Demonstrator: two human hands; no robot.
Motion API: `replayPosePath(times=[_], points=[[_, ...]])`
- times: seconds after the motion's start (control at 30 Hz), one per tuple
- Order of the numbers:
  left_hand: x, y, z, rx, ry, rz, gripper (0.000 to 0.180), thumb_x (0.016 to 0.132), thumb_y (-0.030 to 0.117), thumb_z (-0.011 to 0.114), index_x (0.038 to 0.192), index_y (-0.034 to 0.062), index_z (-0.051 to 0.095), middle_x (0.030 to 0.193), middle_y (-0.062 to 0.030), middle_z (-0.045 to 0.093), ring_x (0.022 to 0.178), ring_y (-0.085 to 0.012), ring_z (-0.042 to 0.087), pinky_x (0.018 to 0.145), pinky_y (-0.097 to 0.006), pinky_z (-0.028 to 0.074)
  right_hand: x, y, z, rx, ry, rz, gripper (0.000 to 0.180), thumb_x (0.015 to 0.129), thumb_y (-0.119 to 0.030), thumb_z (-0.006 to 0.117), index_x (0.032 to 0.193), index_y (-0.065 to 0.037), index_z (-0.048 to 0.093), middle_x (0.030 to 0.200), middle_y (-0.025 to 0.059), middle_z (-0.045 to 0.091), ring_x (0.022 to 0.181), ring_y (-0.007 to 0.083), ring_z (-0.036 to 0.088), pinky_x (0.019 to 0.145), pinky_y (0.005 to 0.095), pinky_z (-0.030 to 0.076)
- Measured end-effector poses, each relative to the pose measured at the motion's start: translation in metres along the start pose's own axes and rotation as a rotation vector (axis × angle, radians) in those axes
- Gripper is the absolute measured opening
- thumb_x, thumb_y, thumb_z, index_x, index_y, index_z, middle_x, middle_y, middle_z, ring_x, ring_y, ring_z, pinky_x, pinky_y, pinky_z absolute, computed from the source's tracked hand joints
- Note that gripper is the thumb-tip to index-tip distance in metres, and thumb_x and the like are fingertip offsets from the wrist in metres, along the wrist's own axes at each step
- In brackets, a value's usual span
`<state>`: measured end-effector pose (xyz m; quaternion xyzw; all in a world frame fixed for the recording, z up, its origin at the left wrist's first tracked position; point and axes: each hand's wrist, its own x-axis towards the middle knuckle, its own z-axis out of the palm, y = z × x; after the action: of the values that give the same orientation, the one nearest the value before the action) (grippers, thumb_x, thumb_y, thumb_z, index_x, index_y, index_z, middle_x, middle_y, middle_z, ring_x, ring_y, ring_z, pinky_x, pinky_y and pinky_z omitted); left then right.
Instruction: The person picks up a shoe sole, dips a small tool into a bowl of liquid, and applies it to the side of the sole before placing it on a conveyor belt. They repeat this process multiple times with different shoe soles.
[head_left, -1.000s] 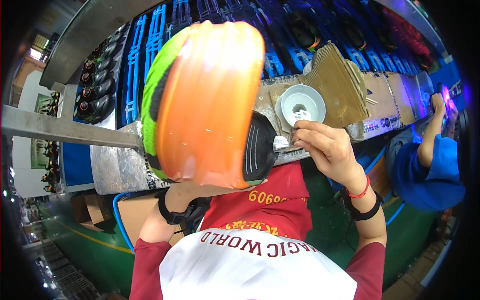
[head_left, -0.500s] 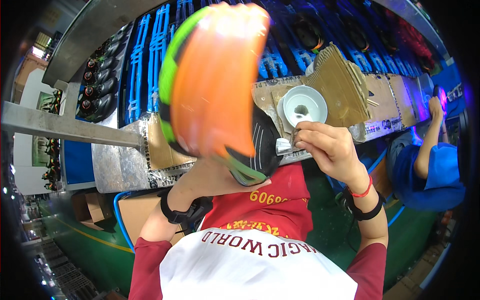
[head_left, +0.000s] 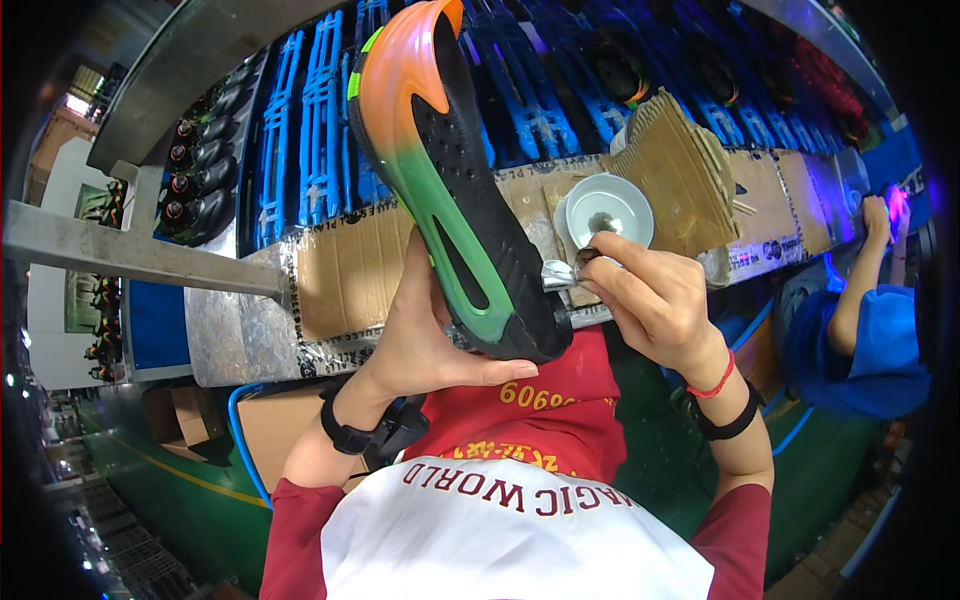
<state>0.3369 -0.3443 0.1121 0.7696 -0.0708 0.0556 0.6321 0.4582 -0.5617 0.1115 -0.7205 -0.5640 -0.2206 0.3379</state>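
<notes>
Head view: the shoe sole point(head_left: 455, 190) has turned since the two earlier pictures. One second ago its broad orange side faced the camera and hid much of the tabletop; half a second ago it was rotating; now it stands edge-on, running from the upper centre of the frame down to the centre, with the black tread face and green-to-orange sidewall exposed toward the right. The left hand point(head_left: 435, 345) grips the sole from below at its lower end, fingers wrapped around it and thumb stretched along the bottom edge. The right hand point(head_left: 655, 300) has remained right of centre; its fingers are closed in a pinch on a small brush point(head_left: 565, 272) with a metal ferrule, whose tip now touches the sole's lower right edge. Judged from this, the turned sole presents its edge to the brush. A white bowl point(head_left: 608, 208) sits on the cardboard-covered tabletop point(head_left: 345, 275) just above the right hand. Another person's blue sleeve point(head_left: 860, 335) occupies the right edge.
</notes>
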Motion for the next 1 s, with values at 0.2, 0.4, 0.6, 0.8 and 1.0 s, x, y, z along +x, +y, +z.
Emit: replayPosePath(times=[0.2,0.4,0.6,0.8,1.0], points=[[-0.001,-0.003,-0.001,-0.099,-0.022,-0.028,0.129,0.056,0.006,0.091,0.149,0.0052,0.002,0.139,-0.0108,0.032,0.129,-0.0234,0.040,0.106,-0.038,0.039,0.004,0.001,0.001,0.006,0.033,-0.005,0.024,0.066,-0.001,0.073,0.088,-0.002,0.064,0.092,0.0101,0.065,0.059,0.0203,0.062,0.050,0.0305,0.048],[0.000,-0.004,-0.001,-0.088,-0.035,-0.016,0.127,0.056,0.006,0.091,0.149,0.0056,0.003,0.138,-0.0110,0.034,0.128,-0.0236,0.041,0.106,-0.039,0.040,0.008,0.002,0.003,-0.014,0.048,-0.004,0.024,0.067,-0.003,0.074,0.089,-0.003,0.064,0.092,0.0101,0.065,0.057,0.0202,0.061,0.049,0.0303,0.047],[-0.002,-0.007,0.001,-0.156,-0.039,-0.047,0.125,0.057,0.007,0.091,0.147,0.0050,0.005,0.136,-0.0111,0.035,0.127,-0.0237,0.042,0.106,-0.038,0.039,0.010,0.002,0.002,-0.026,0.067,-0.001,0.023,0.068,-0.004,0.074,0.089,-0.003,0.064,0.092,0.0108,0.066,0.060,0.0205,0.062,0.049,0.0301,0.047],[-0.013,-0.022,0.009,0.415,0.038,-0.023,0.091,0.058,0.025,0.092,0.132,-0.0005,0.046,0.131,-0.0119,0.052,0.117,-0.0264,0.054,0.107,-0.040,0.037,0.011,-0.010,-0.009,0.106,0.162,0.176,0.015,0.074,0.001,0.071,0.088,-0.001,0.065,0.088,0.0120,0.066,0.064,0.0233,0.064,0.055,0.0295,0.050],[0.001,-0.074,0.017,-0.474,0.257,0.295,0.041,0.101,0.044,0.036,0.111,0.0068,0.050,0.136,-0.0399,0.034,0.120,-0.0475,0.050,0.089,-0.051,0.053,-0.008,-0.026,-0.010,0.547,-0.016,0.553,0.008,0.080,0.003,0.067,0.087,0.005,0.065,0.085,0.0144,0.067,0.066,0.0216,0.064,0.058,0.0270,0.049]])
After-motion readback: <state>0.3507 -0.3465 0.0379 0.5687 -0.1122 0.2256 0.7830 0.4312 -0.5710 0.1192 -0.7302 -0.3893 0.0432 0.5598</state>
